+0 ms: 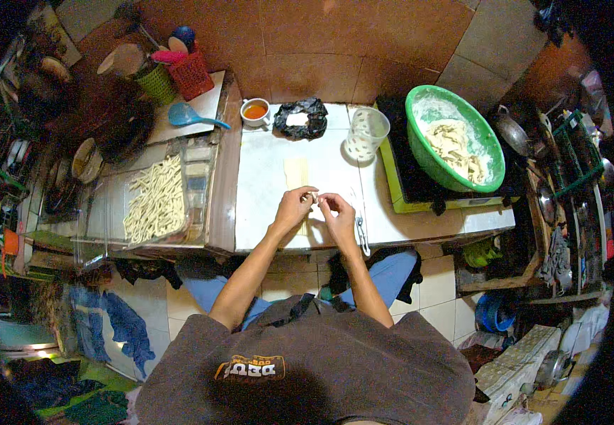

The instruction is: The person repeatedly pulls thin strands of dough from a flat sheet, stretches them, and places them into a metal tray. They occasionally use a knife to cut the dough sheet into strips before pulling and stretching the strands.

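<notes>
My left hand [293,208] and my right hand [338,212] meet over the white tiled counter [259,180], with a small piece of pale dough [314,196] pinched between their fingertips. Beneath them lies a flat pale yellow strip [296,170], partly hidden by my left hand; whether it is dough or something else I cannot tell. A slim metal utensil [361,234] rests just right of my right hand. Many thin dough strips [155,204] are heaped in a clear tray at the left. More dough [455,146] sits in a floury green plastic basin [418,154] at the right.
Along the back stand a white cup of orange-brown liquid [256,112], a black plastic bag [315,125] holding something white, and a clear plastic container [368,130]. The basin rests on a stove [400,196]. A blue rice paddle [187,116] lies back left, near red and green baskets [190,74].
</notes>
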`<state>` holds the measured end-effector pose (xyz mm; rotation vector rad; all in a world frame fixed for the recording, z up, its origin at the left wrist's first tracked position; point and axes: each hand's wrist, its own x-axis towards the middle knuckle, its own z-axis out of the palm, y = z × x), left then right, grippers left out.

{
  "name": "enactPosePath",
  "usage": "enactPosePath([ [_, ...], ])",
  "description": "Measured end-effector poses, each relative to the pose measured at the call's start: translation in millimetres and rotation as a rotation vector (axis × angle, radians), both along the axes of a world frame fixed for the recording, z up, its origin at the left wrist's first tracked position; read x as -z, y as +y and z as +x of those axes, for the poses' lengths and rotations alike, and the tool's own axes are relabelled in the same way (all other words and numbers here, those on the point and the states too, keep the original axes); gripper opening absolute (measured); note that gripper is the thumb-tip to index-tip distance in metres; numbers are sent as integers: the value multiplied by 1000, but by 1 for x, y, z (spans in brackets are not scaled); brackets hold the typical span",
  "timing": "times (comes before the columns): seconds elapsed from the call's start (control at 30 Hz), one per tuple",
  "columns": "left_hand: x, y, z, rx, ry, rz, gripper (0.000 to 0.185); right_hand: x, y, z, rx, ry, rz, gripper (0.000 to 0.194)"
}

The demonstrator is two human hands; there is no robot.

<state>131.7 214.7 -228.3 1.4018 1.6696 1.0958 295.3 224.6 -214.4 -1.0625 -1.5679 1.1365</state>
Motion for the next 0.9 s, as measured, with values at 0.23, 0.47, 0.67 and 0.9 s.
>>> enactPosePath([
  [0.23, -24, 38, -23, 9, -60, 142, 27, 2, 3, 10, -21, 97, -101, 29],
  [0.47, -80, 96, -49, 11, -72, 286, 29, 15, 5, 17, 66, 173, -142, 29],
  [0.67, -128, 111, -57, 32, -213, 344, 30, 31, 4, 31, 122, 223, -241, 27],
  [0.9, -162, 104, -55, 19, -201, 503, 25, 40, 2, 34, 135, 276, -229, 26],
])
